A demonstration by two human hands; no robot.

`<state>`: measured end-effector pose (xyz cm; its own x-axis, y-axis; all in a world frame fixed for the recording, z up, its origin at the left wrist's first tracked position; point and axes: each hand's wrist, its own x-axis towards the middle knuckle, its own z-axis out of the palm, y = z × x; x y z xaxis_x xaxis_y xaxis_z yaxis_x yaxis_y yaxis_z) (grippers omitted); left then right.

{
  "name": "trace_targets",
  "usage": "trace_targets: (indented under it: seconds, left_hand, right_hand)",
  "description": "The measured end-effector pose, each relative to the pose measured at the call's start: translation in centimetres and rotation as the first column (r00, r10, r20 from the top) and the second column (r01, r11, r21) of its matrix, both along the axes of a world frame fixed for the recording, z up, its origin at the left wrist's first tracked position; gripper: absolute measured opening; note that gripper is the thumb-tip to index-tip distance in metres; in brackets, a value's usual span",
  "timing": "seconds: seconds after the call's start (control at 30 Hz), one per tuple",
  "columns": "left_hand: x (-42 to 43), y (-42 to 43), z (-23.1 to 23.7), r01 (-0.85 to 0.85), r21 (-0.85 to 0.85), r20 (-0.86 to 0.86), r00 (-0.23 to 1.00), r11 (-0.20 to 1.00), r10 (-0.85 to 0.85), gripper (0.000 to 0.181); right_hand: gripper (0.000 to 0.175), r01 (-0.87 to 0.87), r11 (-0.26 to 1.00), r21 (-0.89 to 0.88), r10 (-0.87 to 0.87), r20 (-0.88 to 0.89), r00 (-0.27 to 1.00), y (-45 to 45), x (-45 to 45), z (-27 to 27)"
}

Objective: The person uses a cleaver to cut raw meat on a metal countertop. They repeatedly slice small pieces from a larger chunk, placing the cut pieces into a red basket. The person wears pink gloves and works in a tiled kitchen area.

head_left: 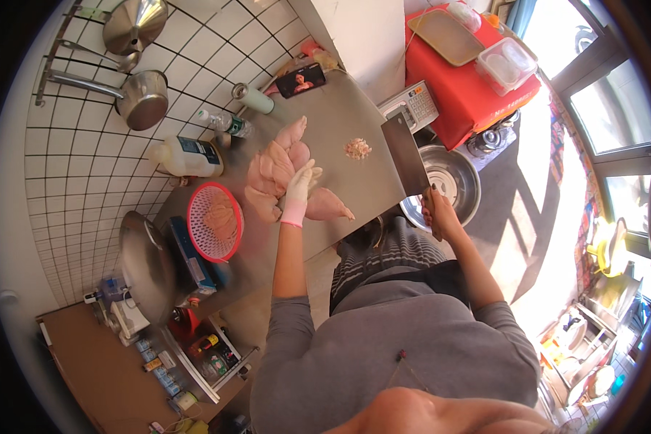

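Observation:
My right hand (440,212) grips the handle of a broad-bladed cleaver (406,154), held out past the right edge of the metal worktop (366,187). A thin white glove with a pink cuff covers my left hand (301,190), which is at the pile of raw chicken legs (274,168). Whether its fingers grip any meat is hard to make out. One chicken leg (328,204) lies just right of the glove, its bone end pointing right. Farther back sits a small heap of chopped pale scraps (357,148).
A pink-rimmed strainer basket (237,238) holding meat stands left. Along the tiled wall are a large jug (187,156), water bottle (233,126), tumbler (254,98) and phone (300,80). A scale (420,106) is at back right; a steel basin (471,190) sits below the cleaver.

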<state>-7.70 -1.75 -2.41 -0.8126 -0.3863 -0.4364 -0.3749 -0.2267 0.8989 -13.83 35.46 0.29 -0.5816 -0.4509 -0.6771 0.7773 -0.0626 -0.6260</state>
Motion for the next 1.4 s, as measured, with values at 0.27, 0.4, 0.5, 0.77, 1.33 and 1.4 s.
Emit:
trace_targets:
  seconds: [0.27, 0.4, 0.5, 0.77, 1.33, 1.4]
  left_hand:
    - [5.5, -3.2, -2.2, 0.446, -0.834, 0.311, 0.866, 0.324, -0.392, 0.051]
    - [7.2, -4.2, -2.3, 0.419, -0.671, 0.258, 0.905, 0.611, -0.337, 0.056]
    - [8.2, -4.1, -2.1, 0.415, -0.706, 0.280, 0.908, 0.574, -0.312, 0.065]
    - [6.7, 4.1, 1.5, 0.357, -0.933, 0.349, 0.880, -0.037, -0.321, 0.059]
    - [6.2, 11.2, -4.5, -0.411, -0.204, -0.160, 0.909, 0.888, 0.384, 0.007]
    - [5.8, 12.1, -5.2, -0.393, -0.006, -0.090, 0.916, 0.920, 0.391, 0.005]
  right_hand:
    - [0.048, -0.002, 0.999, 0.040, 0.002, 0.005, 1.000, 0.0, 0.3, -0.8]
    - [0.051, -0.002, 0.999, 0.038, 0.001, 0.021, 1.000, -0.1, 0.6, -0.8]
    - [0.045, -0.027, 0.997, 0.065, 0.028, -0.017, 0.999, -0.2, 0.8, -0.7]
    - [0.047, -0.016, 0.998, 0.056, 0.017, -0.012, 1.000, -0.9, 1.0, -1.1]
    - [0.050, -0.011, 0.994, 0.108, 0.007, 0.030, 1.000, -0.8, 1.2, -0.8]
    - [0.050, -0.014, 0.994, 0.105, 0.011, 0.029, 1.000, -0.8, 1.2, -0.7]
